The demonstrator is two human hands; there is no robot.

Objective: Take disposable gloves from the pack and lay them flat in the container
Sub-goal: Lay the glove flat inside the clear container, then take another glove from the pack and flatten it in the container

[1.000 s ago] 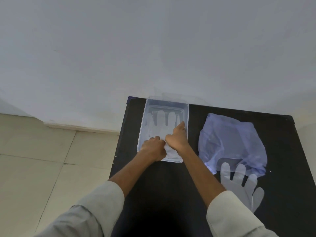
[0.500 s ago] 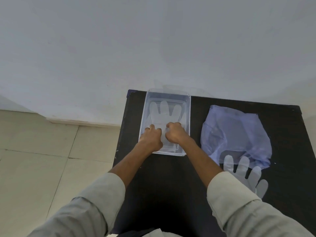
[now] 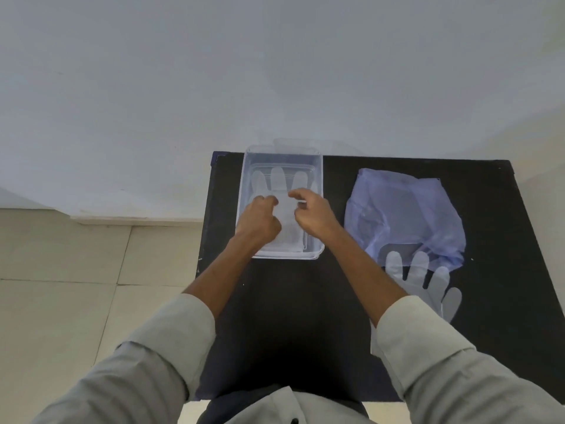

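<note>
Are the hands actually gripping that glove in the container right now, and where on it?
Cannot tell for sure. Left hand and right hand rest curled over the glove's palm inside the clear container; no pinch is visible.

Container [image 3: 318,209] sits at table [image 3: 290,301] far-left, 1 glove [image 3: 279,185] inside. Pack [image 3: 403,215] to its right, 1 glove [image 3: 428,283] in front of pack.

wall [image 3: 275,71]: plain pale grey | floor [image 3: 61,301]: beige tiles | table [image 3: 305,301]: black, against wall
</note>
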